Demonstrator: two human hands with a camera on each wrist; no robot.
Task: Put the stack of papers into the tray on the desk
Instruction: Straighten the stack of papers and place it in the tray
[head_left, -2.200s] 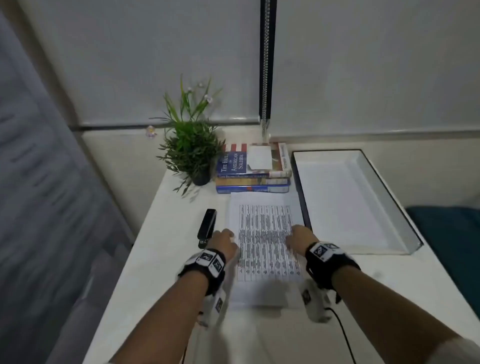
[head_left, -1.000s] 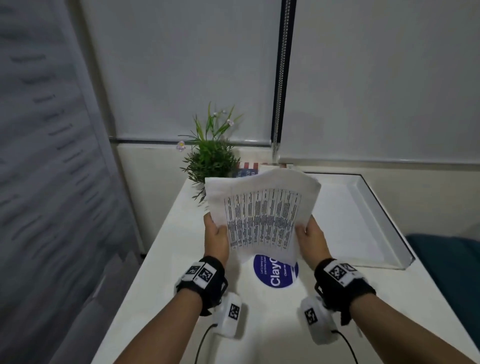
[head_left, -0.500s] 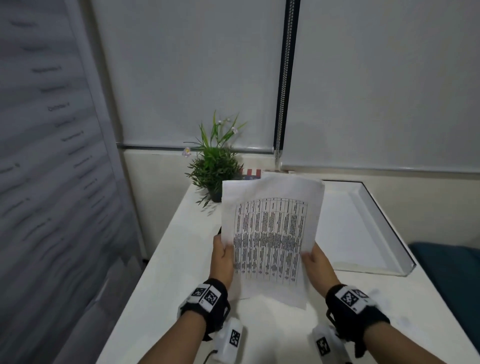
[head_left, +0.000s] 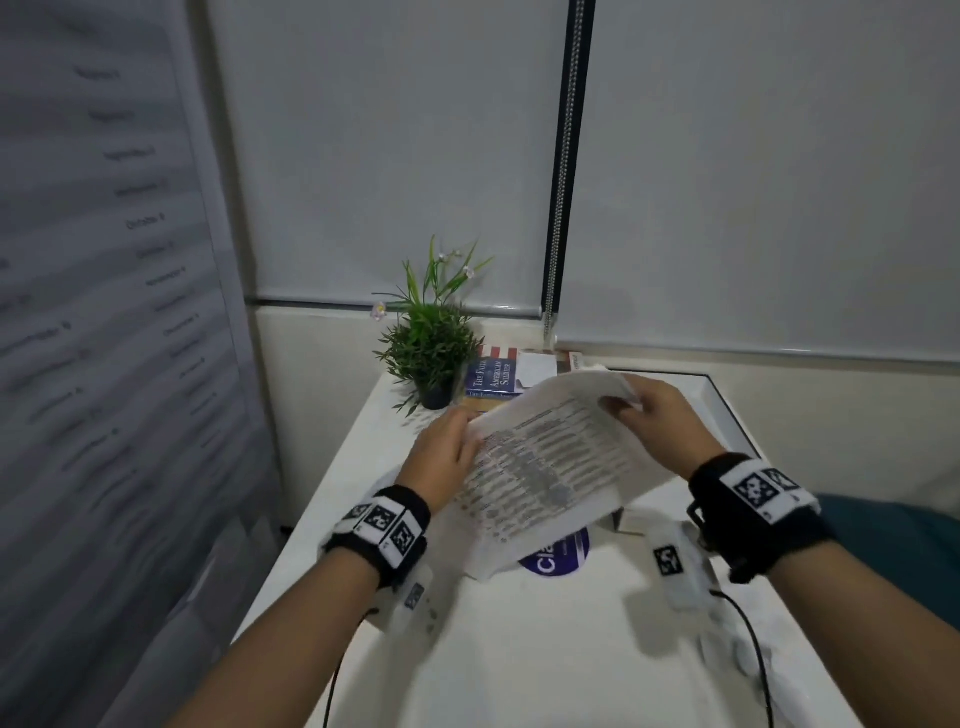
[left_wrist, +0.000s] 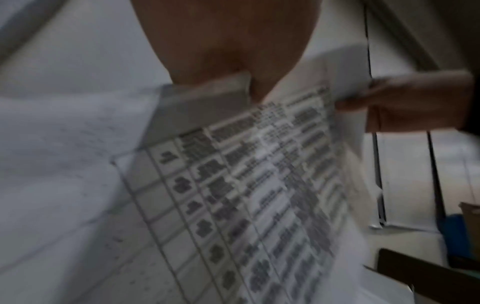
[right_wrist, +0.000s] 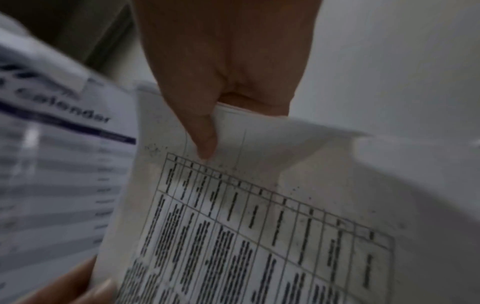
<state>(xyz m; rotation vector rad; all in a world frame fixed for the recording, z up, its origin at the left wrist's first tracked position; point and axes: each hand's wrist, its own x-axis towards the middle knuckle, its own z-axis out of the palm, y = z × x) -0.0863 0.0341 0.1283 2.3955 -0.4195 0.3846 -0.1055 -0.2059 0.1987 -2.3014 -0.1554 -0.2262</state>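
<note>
The stack of papers (head_left: 550, 457), a printed table on its top sheet, hangs tilted above the white desk, its far corner raised over the tray. My left hand (head_left: 457, 441) grips its left edge. My right hand (head_left: 623, 405) pinches the far right corner, thumb on top, as the right wrist view shows with the thumb (right_wrist: 207, 142) on the papers (right_wrist: 259, 226). In the left wrist view the papers (left_wrist: 259, 185) run from my palm to my right hand (left_wrist: 415, 98). The white, dark-rimmed tray (head_left: 727, 410) lies at the right, mostly hidden behind papers and hand.
A potted plant (head_left: 431, 353) and a pile of books (head_left: 493, 376) stand at the back of the desk. A round blue sticker (head_left: 556, 556) shows under the papers. A printed board (head_left: 104, 260) lines the left wall. A dark blue surface (head_left: 893, 535) lies off the desk's right edge.
The stack, lifted off the desk and held upright facing me, has tipped flatter and swung right toward the tray. My right hand has shifted from the lower edge to the far corner.
</note>
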